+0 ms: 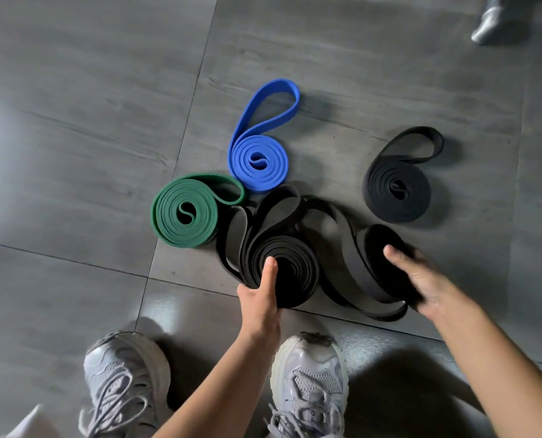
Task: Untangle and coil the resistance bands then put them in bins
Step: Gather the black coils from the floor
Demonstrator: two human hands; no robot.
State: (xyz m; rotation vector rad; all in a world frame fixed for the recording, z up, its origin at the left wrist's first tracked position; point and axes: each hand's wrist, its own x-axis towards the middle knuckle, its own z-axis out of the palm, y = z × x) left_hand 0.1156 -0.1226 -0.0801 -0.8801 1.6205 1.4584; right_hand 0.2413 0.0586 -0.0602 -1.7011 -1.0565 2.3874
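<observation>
Sneakers [307, 374] nearest. On the floor [73, 153], half-wound black band [298, 257]: left hand [260, 292] clamps its coil, likely against unspringing; right hand [421, 279] grasps the loose tail, feeding slack. Green coil [184, 213], blue coil [257, 159] and small black coil [396, 188] lie wound beyond. No bins visible.

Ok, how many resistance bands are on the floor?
4: green coil left, blue coil beyond it, black coil right, half-coiled black band in left hand and right hand. Its loose loops may hide another.
</observation>
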